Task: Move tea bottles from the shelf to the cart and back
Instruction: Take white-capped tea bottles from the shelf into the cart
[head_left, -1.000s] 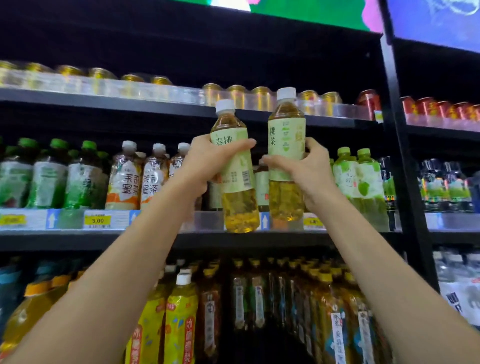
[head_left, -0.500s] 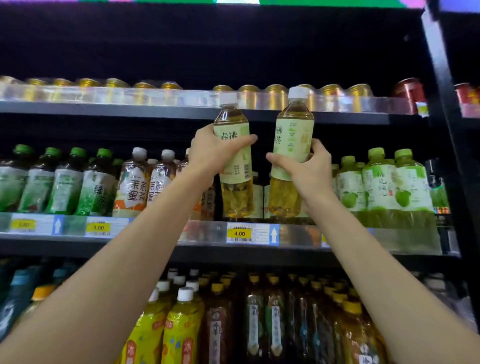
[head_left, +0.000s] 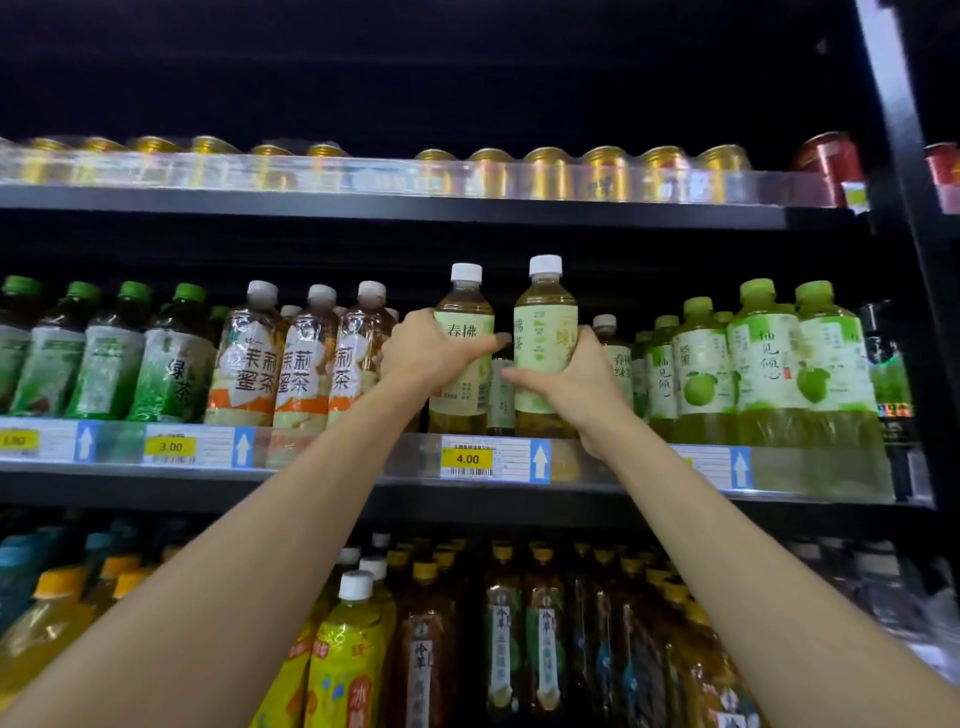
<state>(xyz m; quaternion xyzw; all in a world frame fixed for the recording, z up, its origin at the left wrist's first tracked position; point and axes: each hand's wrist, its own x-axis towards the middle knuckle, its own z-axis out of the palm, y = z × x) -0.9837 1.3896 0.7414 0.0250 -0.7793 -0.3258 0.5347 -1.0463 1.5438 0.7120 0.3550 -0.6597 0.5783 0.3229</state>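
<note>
Two white-capped tea bottles with pale green labels stand upright side by side at the front of the middle shelf (head_left: 363, 491), above the 4.00 price tag (head_left: 466, 459). My left hand (head_left: 426, 358) grips the left tea bottle (head_left: 464, 312) around its label. My right hand (head_left: 584, 387) grips the right tea bottle (head_left: 544, 332) from its right side. Their bases are hidden behind the shelf's clear front rail, so I cannot tell whether they rest on the shelf. More bottles of the same tea (head_left: 615, 353) stand behind them. No cart is in view.
White-capped jasmine tea bottles (head_left: 306, 358) stand just left of my left hand, green-capped bottles (head_left: 763, 353) just right of my right hand. Gold cans (head_left: 545, 171) line the shelf above. Yellow and brown bottles (head_left: 353, 649) fill the shelf below. A black upright post (head_left: 914, 208) bounds the right side.
Both hands have carried the two tea bottles down and forward into the middle shelf's gap; before, the bottles were held higher, in front of the can shelf.
</note>
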